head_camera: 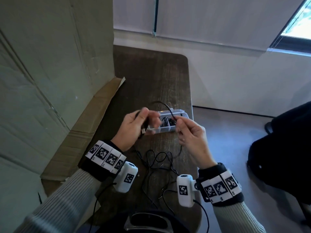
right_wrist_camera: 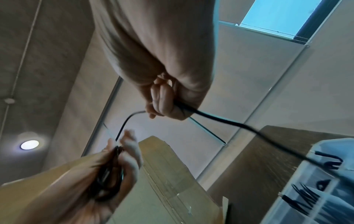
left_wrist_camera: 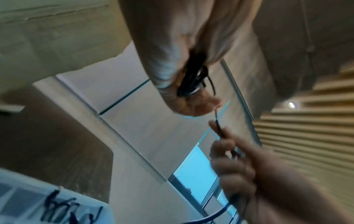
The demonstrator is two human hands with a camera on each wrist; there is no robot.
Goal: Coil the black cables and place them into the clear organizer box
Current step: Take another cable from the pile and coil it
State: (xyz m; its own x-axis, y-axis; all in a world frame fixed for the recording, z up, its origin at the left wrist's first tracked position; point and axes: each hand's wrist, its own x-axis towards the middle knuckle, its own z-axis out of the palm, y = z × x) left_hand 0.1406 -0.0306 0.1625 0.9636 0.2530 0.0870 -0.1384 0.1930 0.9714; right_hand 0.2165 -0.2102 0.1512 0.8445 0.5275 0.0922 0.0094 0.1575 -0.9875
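Observation:
My left hand (head_camera: pixel 134 125) grips a small bundle of coiled black cable (left_wrist_camera: pixel 193 77) above the table. A loop of that cable (head_camera: pixel 161 104) arcs over to my right hand (head_camera: pixel 186 130), which pinches the strand between thumb and fingers (right_wrist_camera: pixel 162 100). Both hands hover just in front of the clear organizer box (head_camera: pixel 183 115), which holds coiled black cables (head_camera: pixel 165 121) in its compartments. The rest of the cable hangs from my right hand down to a loose tangle of black cables (head_camera: pixel 159 162) on the table near me.
The dark wooden table (head_camera: pixel 151 73) is narrow, with its right edge close to the organizer box. A large cardboard box (head_camera: pixel 50 64) stands along the left, one flap lying on the table. A dark bag (head_camera: pixel 282 148) sits on the floor at the right.

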